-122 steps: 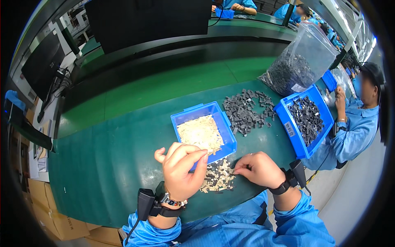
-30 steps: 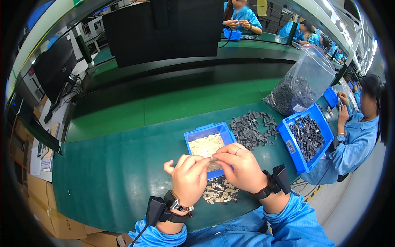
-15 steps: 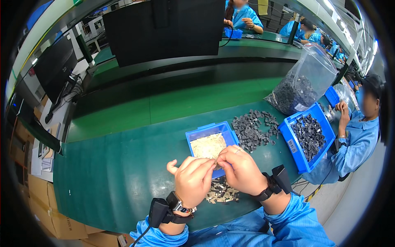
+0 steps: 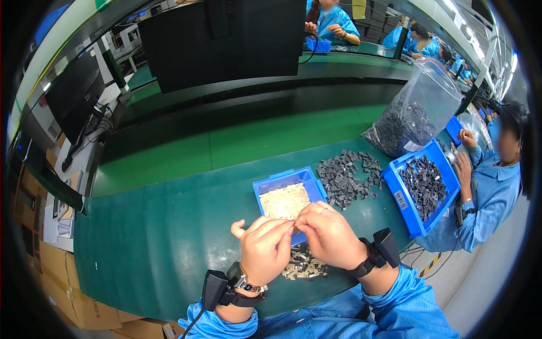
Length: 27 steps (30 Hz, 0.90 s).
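Observation:
My left hand (image 4: 264,248) and my right hand (image 4: 327,234) meet at their fingertips above the near edge of a blue bin (image 4: 316,186). Thumbs and forefingers are pinched together around something too small to make out. A heap of pale cream pieces (image 4: 284,201) fills part of the bin. Just below my hands, a scatter of small flat black and cream pieces (image 4: 305,265) lies on the green table mat (image 4: 169,243). Beyond my right hand spreads a pile of dark grey plastic pieces (image 4: 345,179).
At the right stands a larger blue bin (image 4: 416,229) full of dark pieces. Behind it leans a clear plastic bag (image 4: 415,116) of similar parts. A co-worker (image 4: 485,186) sits at the right edge. A black monitor (image 4: 223,45) hangs over the far side.
My hands stay pinched together in nearly the same place, with only a slight shift of the fingers. At the right, the co-worker's hands have moved apart, one lowered toward the larger bin.

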Motion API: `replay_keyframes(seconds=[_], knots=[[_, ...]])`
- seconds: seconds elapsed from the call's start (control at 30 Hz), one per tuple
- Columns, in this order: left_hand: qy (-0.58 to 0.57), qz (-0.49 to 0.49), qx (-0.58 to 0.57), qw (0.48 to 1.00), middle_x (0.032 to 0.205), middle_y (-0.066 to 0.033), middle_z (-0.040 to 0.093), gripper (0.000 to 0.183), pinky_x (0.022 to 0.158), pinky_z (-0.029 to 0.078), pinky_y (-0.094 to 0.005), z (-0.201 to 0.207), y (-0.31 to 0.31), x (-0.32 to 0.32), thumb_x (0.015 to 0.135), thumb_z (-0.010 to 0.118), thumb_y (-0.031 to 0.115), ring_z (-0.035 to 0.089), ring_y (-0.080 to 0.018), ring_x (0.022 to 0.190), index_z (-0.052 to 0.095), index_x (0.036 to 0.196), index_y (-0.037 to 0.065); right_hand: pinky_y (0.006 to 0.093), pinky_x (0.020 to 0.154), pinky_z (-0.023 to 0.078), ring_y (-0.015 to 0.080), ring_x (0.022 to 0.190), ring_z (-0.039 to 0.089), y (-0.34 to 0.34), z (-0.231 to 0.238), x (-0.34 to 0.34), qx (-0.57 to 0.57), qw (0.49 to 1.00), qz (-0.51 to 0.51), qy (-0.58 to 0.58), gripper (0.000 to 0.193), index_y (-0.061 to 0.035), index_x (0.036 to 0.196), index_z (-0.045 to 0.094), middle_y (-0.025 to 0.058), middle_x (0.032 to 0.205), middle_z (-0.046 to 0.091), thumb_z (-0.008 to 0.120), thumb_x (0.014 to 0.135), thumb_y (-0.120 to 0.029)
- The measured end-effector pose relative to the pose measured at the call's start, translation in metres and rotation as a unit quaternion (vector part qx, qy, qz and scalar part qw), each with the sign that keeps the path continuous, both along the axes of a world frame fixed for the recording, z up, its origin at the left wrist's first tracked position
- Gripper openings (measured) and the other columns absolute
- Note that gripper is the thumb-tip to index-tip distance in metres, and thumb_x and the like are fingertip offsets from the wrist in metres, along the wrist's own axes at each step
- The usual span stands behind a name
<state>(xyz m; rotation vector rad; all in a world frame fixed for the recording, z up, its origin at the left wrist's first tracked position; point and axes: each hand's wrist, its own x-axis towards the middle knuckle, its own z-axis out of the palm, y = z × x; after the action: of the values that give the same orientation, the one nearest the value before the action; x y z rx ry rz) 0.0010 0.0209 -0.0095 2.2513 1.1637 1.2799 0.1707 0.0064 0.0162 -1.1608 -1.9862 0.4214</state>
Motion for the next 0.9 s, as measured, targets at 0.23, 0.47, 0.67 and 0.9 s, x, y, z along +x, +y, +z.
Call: replay_keyframes(seconds=[0.23,0.47,0.67,0.9], knots=[[-0.019,0.036,0.021,0.999,0.084,0.0028,0.073,0.002,0.093,0.025,-0.046,-0.002,0.0,0.0,0.079,0.072,0.013,0.066,-0.0139,0.077,0.072,0.079,0.014,0.0425,0.077,0.048,0.0349,0.083,0.059,-0.001,0.001,-0.002,0.022,0.999,-0.013,-0.02,0.005,0.0004,0.086,0.061,0.0152,0.084,0.06,0.062,0.082,0.003],[-0.023,0.02,-0.006,1.0,0.098,0.0029,0.071,0.006,0.093,0.024,-0.0475,0.0,-0.001,0.0,0.076,0.069,0.009,0.064,-0.0168,0.087,0.066,0.076,0.014,0.0419,0.077,0.048,0.0342,0.083,0.058,-0.002,0.001,-0.005,0.041,0.998,-0.015,-0.043,0.007,0.0001,0.085,0.061,0.015,0.085,0.061,0.063,0.079,0.003],[-0.031,0.057,-0.036,0.997,0.099,0.0012,0.071,0.007,0.095,0.024,-0.0443,0.003,0.001,0.0,0.076,0.068,0.005,0.063,-0.0177,0.093,0.067,0.076,0.012,0.0413,0.076,0.048,0.0342,0.081,0.058,-0.003,0.001,0.002,0.046,0.997,-0.041,-0.039,0.008,-0.001,0.085,0.062,0.0137,0.084,0.061,0.064,0.078,0.004],[-0.001,0.079,-0.017,0.997,0.1,0.0018,0.071,0.013,0.095,0.024,-0.0441,-0.002,0.002,-0.001,0.075,0.068,0.004,0.062,-0.0175,0.094,0.072,0.084,0.012,0.0405,0.074,0.048,0.0321,0.08,0.059,-0.002,0.004,0.01,0.062,0.995,-0.058,-0.044,0.009,-0.0011,0.084,0.062,0.0118,0.083,0.061,0.064,0.077,0.005]])
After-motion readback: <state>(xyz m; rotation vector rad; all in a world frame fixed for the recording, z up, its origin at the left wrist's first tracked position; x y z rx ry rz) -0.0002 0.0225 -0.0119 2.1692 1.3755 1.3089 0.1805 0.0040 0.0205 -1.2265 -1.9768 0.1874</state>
